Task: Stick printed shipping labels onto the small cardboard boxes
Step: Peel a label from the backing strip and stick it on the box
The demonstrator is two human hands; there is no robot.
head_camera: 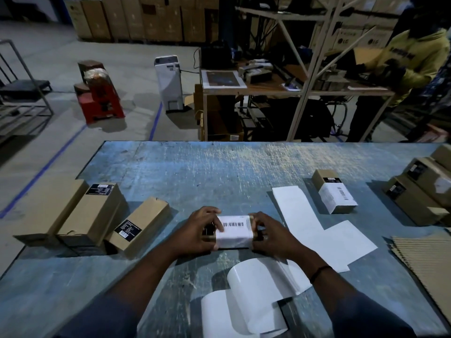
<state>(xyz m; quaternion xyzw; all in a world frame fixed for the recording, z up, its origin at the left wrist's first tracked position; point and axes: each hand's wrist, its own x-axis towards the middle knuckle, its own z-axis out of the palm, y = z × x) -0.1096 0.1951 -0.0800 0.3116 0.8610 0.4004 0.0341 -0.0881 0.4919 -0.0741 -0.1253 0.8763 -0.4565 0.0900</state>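
The left hand and right hand clamp a box, smoothing its label. 1 labelled box lies finished. 3 plain boxes wait.

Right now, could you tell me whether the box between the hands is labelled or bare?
Labelled: a barcode label wraps over the box, top and front; left hand and right hand grip its ends.

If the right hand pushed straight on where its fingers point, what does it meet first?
The held box: the right hand holds its right end, fingers aimed left. Beyond it, probably the left hand on the other end.
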